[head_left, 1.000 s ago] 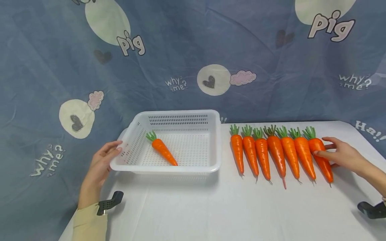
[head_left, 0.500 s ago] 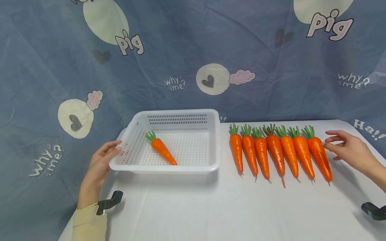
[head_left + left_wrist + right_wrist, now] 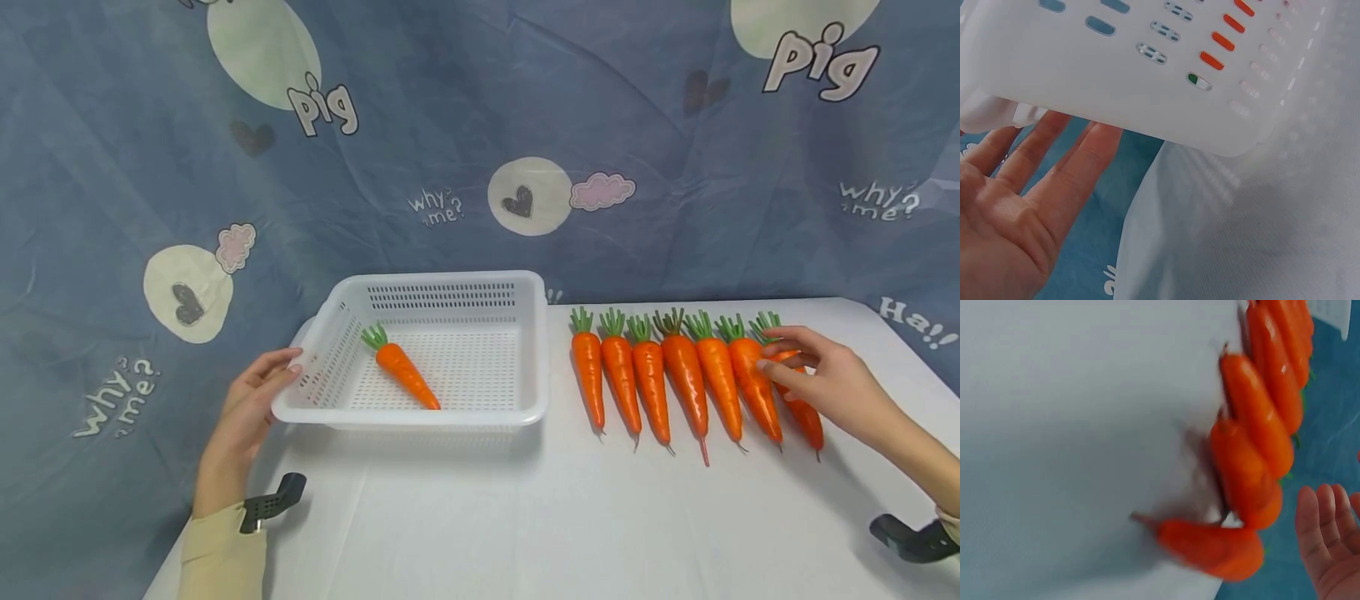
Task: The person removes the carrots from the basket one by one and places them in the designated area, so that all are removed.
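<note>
A white perforated plastic basket [image 3: 536, 358] stands on the table with one green-topped carrot [image 3: 408, 377] lying in it. My left hand [image 3: 243, 408] touches the basket's left rim; in the left wrist view its fingers [image 3: 1079, 156] look straight and reach to the rim's underside. Several carrots lie in a row on the right, tops pointing away from me. My right hand [image 3: 843, 383] is over the rightmost carrot [image 3: 802, 417], partly hiding it, with its fingertips near the neighbouring carrot [image 3: 755, 387]. In the right wrist view, no carrot shows between the right fingers [image 3: 1327, 519].
A white cloth covers the table [image 3: 525, 508]. Behind it hangs a blue printed curtain [image 3: 420, 142]. The rest of the row, such as the leftmost carrot [image 3: 588, 379], lies just right of the basket. Black wrist cameras [image 3: 273, 500] sit by the sleeves.
My right hand leaves the rightmost carrot, draws back to the right, then moves left over it towards the neighbouring carrot. The left hand and basket stay put.
</note>
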### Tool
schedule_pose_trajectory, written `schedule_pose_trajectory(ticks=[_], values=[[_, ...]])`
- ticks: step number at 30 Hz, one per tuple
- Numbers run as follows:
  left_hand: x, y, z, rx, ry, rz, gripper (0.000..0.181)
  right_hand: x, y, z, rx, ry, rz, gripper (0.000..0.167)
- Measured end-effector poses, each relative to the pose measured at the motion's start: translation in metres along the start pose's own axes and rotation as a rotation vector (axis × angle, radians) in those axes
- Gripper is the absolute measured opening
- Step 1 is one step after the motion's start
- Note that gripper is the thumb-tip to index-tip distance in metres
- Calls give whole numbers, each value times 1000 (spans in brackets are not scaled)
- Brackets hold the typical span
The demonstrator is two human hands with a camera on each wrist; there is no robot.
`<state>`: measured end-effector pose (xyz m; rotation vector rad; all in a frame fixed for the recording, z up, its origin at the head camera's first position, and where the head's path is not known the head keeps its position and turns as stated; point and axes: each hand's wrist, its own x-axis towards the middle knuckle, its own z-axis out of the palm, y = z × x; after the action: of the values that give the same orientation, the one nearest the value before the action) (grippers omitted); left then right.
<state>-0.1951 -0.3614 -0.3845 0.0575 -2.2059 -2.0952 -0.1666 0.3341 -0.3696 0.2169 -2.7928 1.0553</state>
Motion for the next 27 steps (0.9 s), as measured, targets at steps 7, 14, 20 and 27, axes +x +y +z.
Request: schedule_pose_trajectory(ticks=[7, 14, 20, 27], values=[[0, 0, 0, 5, 1, 7, 40, 1, -25, 11, -31, -31, -87, 48], [0, 1, 0, 14, 3, 5, 39, 0, -48, 25, -11, -98, -147, 47], [1, 0, -2, 18, 1, 9, 39, 0, -73, 34, -16, -139, -186, 46], [2, -1, -2, 10, -5, 1, 39, 5, -94, 42, 11, -205, -281, 44]])
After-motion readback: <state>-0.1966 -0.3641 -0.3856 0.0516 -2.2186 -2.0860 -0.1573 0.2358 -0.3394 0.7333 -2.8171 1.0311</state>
